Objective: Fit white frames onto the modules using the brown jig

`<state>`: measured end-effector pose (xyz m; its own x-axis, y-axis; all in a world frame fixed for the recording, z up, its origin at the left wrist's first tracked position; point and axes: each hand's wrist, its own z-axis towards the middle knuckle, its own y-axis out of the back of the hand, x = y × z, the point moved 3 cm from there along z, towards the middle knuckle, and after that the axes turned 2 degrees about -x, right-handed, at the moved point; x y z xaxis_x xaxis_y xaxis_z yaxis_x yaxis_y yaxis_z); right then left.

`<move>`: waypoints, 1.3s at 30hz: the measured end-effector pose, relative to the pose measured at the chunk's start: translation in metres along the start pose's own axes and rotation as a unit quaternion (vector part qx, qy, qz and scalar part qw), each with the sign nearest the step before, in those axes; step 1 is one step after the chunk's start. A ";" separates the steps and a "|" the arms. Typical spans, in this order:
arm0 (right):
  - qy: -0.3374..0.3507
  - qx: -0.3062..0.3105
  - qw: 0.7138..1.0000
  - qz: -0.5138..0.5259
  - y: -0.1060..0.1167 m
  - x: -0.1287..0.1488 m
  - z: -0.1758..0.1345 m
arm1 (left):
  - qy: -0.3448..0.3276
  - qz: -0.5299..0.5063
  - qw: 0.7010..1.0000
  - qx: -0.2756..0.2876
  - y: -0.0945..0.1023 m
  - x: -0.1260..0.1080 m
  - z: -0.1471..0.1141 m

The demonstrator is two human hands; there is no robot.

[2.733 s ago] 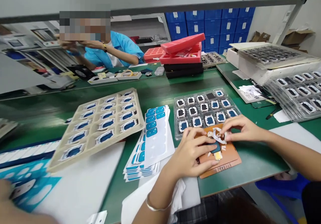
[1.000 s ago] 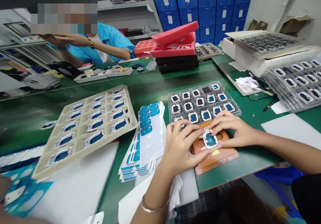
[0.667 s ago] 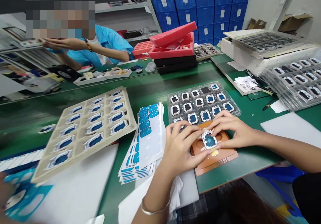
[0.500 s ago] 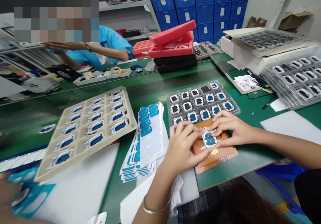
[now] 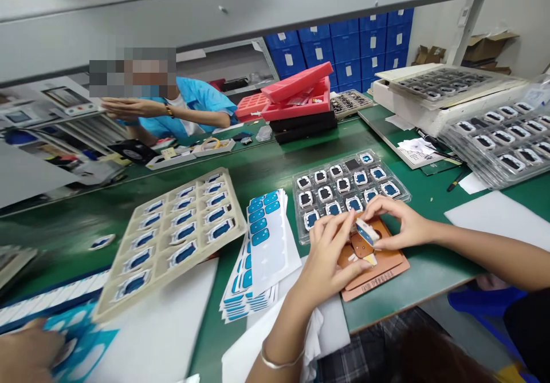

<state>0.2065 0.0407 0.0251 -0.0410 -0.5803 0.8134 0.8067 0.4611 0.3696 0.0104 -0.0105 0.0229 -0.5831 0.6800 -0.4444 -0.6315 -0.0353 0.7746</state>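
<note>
Slanting far-left to near-right over the orange jig plate [image 5: 392, 257], the blue-faced white frame [image 5: 367, 233] is pinched by the right hand [image 5: 403, 222], the left hand [image 5: 327, 252] being spread leftward.

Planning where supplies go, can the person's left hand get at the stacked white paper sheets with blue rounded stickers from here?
Likely yes: the left hand is beside the white paper sheets, and nothing visible blocks it, though it extends over the flat orange-brown plate.
</note>
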 end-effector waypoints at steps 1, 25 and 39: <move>-0.030 -0.005 0.997 0.070 0.001 -0.003 0.001 | 0.008 0.008 1.000 -0.008 0.001 0.001 0.000; -0.199 -0.073 0.965 -0.156 0.052 -0.050 0.063 | -0.102 -0.002 0.994 -0.035 0.006 -0.006 0.003; -0.170 0.057 0.880 -0.440 0.030 -0.050 0.167 | -0.074 -0.027 0.996 -0.041 0.002 -0.006 0.002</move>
<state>0.1339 0.1959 0.0703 -0.8101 -0.5204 0.2700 0.3110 0.0091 0.9504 0.0137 -0.0130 0.0281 -0.4699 0.7828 -0.4080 -0.7021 -0.0513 0.7102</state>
